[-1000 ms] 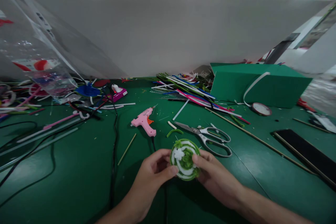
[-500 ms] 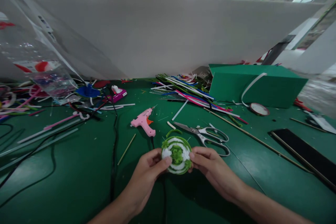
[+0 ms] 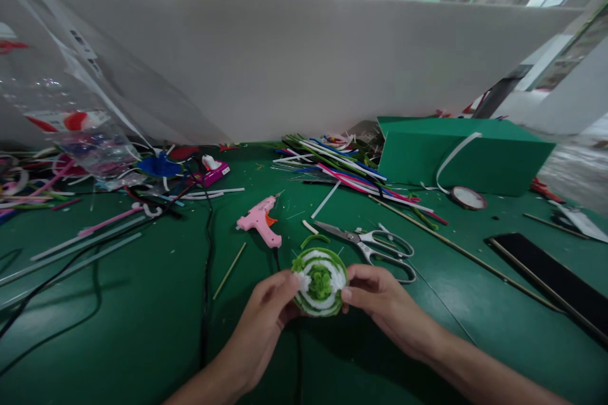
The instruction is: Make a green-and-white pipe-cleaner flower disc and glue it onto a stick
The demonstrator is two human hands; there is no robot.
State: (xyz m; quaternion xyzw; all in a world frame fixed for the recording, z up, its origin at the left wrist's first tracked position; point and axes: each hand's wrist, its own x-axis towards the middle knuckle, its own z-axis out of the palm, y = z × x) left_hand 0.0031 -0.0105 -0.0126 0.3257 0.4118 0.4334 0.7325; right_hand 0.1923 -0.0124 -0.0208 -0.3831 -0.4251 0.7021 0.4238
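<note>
Between my two hands, above the green tabletop, is a round coil of green and white pipe cleaners with a green flower-like cluster at its middle. My left hand pinches its left edge, thumb on the front face. At the right edge, my right hand grips the rim between thumb and fingers. Beyond the coil lie metal scissors, their blades slightly apart. A pink glue gun rests on its side to the left of them. Short green and white pipe cleaner pieces lie just behind the coil.
A pile of coloured pipe cleaners lies at the back, beside a green box. Clear glue sticks and a black cable are on the left. A thin stick and a black phone-like slab lie right.
My left thumb has shifted up and left toward the coil's edge. The right thumb has slid slightly lower on the rim, while the coil stays nearly in place.
</note>
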